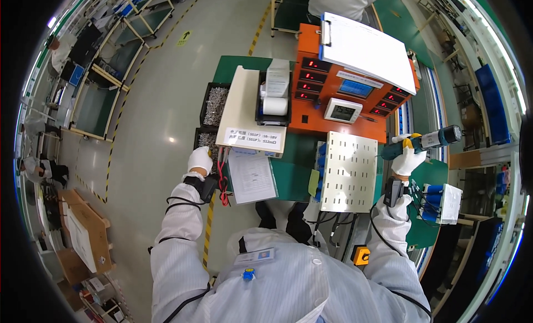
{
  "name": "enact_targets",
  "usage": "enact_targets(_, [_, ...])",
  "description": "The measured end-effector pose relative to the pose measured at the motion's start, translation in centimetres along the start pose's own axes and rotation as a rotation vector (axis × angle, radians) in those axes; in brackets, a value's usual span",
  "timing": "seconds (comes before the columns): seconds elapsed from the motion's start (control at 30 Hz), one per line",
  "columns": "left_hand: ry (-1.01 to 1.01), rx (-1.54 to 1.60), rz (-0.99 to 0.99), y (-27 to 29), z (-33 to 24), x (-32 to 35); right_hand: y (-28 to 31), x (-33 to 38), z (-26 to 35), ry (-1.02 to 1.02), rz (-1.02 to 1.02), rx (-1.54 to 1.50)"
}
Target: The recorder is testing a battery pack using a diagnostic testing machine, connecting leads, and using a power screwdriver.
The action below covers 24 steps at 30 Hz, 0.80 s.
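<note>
In the head view, the left hand [200, 159], in a white glove, sat at centre-left of the frame, reaching into a black bin of small metal screws [206, 141]; its fingers were curled down into the bin, but whether they pinched anything could not be told. A second bin of screws [215, 105] lay just above it. A bundle of red wires [223, 178] hung just right of that wrist.

The right hand [407, 159], also gloved white, was clenched around a teal electric screwdriver [425, 141] at centre-right of the frame, the tool lying roughly level with its dark end pointing to the right edge.

Between the hands, on the green desk [291, 181], stood a white perforated metal panel [350, 163], with a sheet of paper [252, 177] to its left. Above these sat a cream box [251, 114], a label printer with a paper roll [275, 98] and an orange tester unit with red displays [338, 87], topped by a clipboard of white paper [369, 51]. At lower right lay a white block with blue parts [441, 203]. Another person in white [341, 1] stood at the top edge.
</note>
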<state>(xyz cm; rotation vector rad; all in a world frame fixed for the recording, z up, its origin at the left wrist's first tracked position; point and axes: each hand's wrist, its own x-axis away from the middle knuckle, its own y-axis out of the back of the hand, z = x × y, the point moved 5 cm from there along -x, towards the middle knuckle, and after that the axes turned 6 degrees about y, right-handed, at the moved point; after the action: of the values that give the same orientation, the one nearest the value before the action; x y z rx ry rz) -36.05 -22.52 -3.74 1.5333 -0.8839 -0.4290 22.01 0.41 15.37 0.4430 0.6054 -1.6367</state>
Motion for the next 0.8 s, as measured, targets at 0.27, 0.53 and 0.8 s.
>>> enact_targets(0.27, [-0.065, 0.212, -0.198, 6.9, -2.4, 2.1, -1.9, -1.7, 4.1, 0.030, 0.116, -0.118])
enact_targets(0.53, [-0.593, 0.876, 0.217, 10.7, -21.4, 11.8, -11.0, 2.1, 12.5, -0.280, 0.272, -0.766])
enact_targets(0.8, [-0.687, 1.010, 0.517, 9.3, -31.9, 16.0, -11.0, 2.5, 13.7, -0.433, 0.270, -0.719])
